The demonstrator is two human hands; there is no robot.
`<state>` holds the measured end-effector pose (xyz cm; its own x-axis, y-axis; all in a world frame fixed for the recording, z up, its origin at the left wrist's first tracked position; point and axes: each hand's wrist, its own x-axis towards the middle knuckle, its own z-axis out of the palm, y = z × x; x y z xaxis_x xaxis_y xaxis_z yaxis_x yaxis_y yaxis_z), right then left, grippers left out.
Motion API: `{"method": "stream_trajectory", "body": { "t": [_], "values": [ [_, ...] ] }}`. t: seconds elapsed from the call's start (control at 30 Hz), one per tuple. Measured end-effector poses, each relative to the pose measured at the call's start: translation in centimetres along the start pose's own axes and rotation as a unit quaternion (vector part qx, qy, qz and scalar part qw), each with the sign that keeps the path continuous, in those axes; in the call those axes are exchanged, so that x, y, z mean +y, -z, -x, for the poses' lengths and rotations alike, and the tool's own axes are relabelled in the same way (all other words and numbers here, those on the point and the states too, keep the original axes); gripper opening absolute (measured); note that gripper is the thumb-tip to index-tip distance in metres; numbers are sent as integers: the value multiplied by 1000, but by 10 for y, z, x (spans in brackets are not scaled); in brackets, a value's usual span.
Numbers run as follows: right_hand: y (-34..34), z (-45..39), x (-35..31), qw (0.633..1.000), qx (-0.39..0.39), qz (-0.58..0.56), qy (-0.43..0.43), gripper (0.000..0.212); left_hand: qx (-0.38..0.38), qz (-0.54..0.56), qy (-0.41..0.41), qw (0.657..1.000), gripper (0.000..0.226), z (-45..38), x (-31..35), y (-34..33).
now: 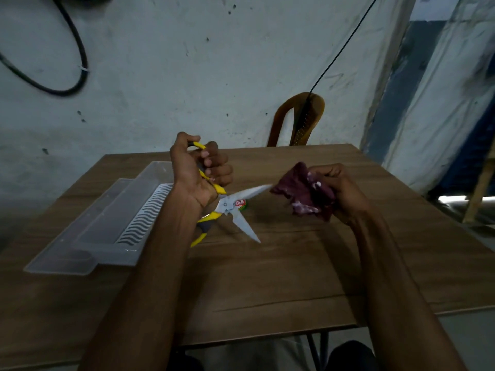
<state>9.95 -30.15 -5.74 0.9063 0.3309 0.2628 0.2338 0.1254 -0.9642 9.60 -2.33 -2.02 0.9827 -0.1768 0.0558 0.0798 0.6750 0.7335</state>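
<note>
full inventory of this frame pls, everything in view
scissors: 1, yellow-black handles, silver blades open, above table centre
cloth: 1, maroon with white bits, bunched at the upper blade's tip
tray: 1, clear plastic, wavy pattern, table left
table: 1, brown wood
chair: 1, brown plastic, behind table
thick cable: 1, black, looped on wall, top left
thin cable: 1, black, slanting down to chair
left hand: 1, grips scissors handle
right hand: 1, holds cloth
</note>
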Motion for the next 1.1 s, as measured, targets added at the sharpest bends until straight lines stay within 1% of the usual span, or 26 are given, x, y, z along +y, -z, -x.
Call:
{"method": "stream_trajectory", "body": {
  "t": [0.1,0.2,0.37,0.5,0.63,0.73,0.83,0.93,1.03,1.1],
  "values": [
    [-19,-4,3,999,36,-12,-28,21,11,63,-67,996,28,0,-1,2],
    [-37,-7,8,997,37,4,-65,26,31,92,-97,991,28,-1,-2,4],
    [-56,-8,18,993,20,52,-100,28,45,84,-92,991,28,-2,-9,-2],
    [-73,-6,25,996,-3,0,-92,26,57,69,-66,994,30,-4,-19,-6],
    [-82,-10,34,998,15,-35,-43,19,72,44,-56,995,37,-6,-26,-9],
    [-83,-10,38,996,32,-72,-52,14,76,37,-35,996,38,-6,-30,-11],
    [-81,-10,35,985,79,-127,-82,14,73,32,-7,997,38,-7,-33,-11],
    [-65,-16,27,975,179,-93,-94,17,63,24,1,998,41,-7,-40,-14],
    [-46,-21,26,949,246,-131,-150,25,57,45,-22,997,41,-6,-42,-16],
    [-43,-22,27,922,239,-214,-218,27,46,83,-64,993,40,-5,-40,-15]
  ]
}}
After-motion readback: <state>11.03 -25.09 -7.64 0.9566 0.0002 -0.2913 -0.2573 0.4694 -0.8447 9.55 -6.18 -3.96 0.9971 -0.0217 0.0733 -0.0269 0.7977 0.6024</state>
